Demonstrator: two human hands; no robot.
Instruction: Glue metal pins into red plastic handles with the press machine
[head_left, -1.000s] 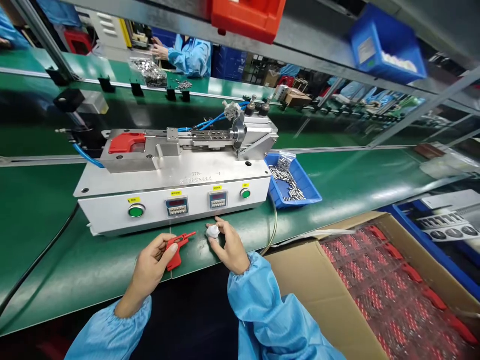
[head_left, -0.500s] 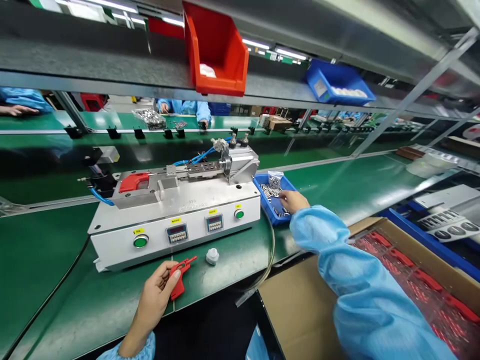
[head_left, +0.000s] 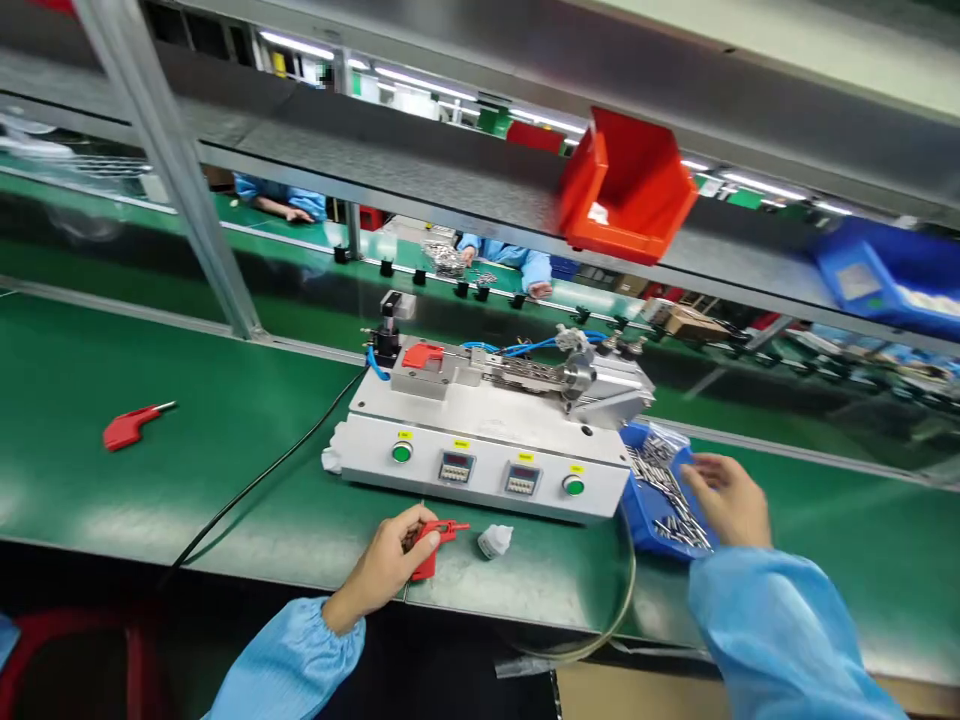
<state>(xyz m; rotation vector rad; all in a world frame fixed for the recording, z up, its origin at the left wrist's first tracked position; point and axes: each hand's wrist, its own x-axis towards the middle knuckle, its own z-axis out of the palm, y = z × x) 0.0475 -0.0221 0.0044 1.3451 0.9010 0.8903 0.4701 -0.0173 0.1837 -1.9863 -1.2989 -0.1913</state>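
Observation:
My left hand (head_left: 394,560) is closed round a red gun-shaped plastic handle (head_left: 426,558) above the front edge of the bench, its narrow tip pointing right. Just right of that tip stands a small white bottle (head_left: 495,541). My right hand (head_left: 729,500) is at the right rim of a blue bin (head_left: 637,520) of metal pins (head_left: 675,515). Its fingers are curled together, and whatever lies between them cannot be made out. Behind both hands is a white bench machine (head_left: 487,440) with green buttons, and another red handle (head_left: 424,354) sits in its fixture.
A red handle with a metal shaft (head_left: 135,426) lies on the green bench at left. A black cable (head_left: 262,485) and a clear hose (head_left: 628,590) run from the machine area. Overhead, a shelf carries a red bin (head_left: 630,190) and a blue bin (head_left: 892,275). People in blue sleeves sit opposite.
The view has swung left, bringing the handle with the shaft into sight. My right hand has drawn out from over the pins to the bin's right rim. My left hand keeps the red handle.

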